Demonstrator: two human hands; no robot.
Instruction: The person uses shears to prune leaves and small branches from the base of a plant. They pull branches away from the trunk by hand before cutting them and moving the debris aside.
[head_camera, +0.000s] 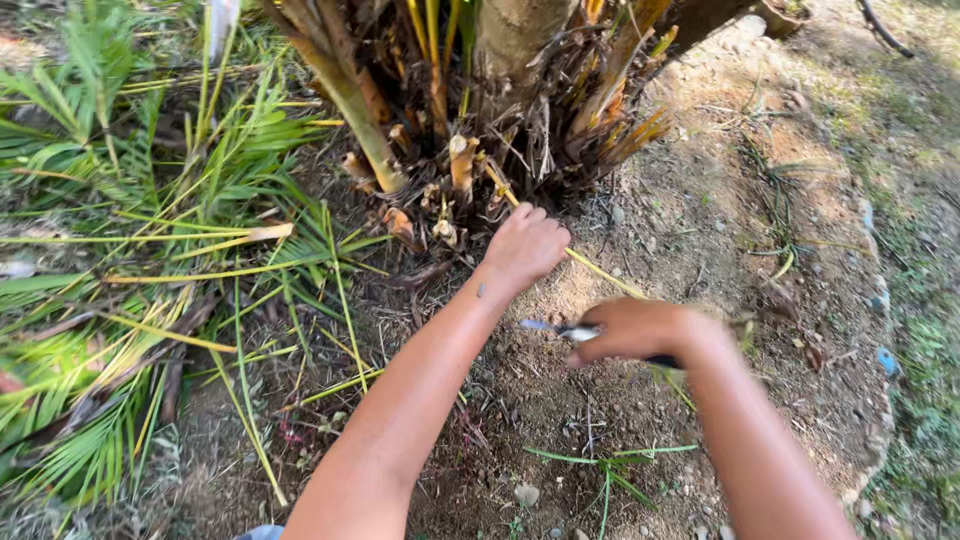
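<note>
Stalk position: found as a thin yellow-green frond stalk (600, 272), rooted in the cut stubs (460, 160) at the foot of the palm clump (500, 60) and laid out over bare soil (720, 220).

Long axis: ran diagonally from upper left at the stubs to lower right, passing under the left hand (525, 245) and then close above the right hand (635, 330). Far end not traced with certainty beyond the right wrist.

Left grip: closed in a full fist round the stalk, knuckles up, just beside the stubs. Placed at the rooted end, nearer the trunk than the other hand.

Right grip: closed round the dark handle of a knife (548, 326); hand blurred, so finger placement could not be told. Blade pointed left, roughly level, with its tip near the left forearm, just below the left wrist. Not seen touching the stalk or the arm.

Relation of blade to stalk: stalk lay above and slightly beyond the blade, crossing its line at a shallow angle. Free stretch of stalk lay between the two hands, nearer the right hand than the trunk.

Surroundings: cut green fronds (150, 250) heaped on the ground to the left, well apart from both hands.
</note>
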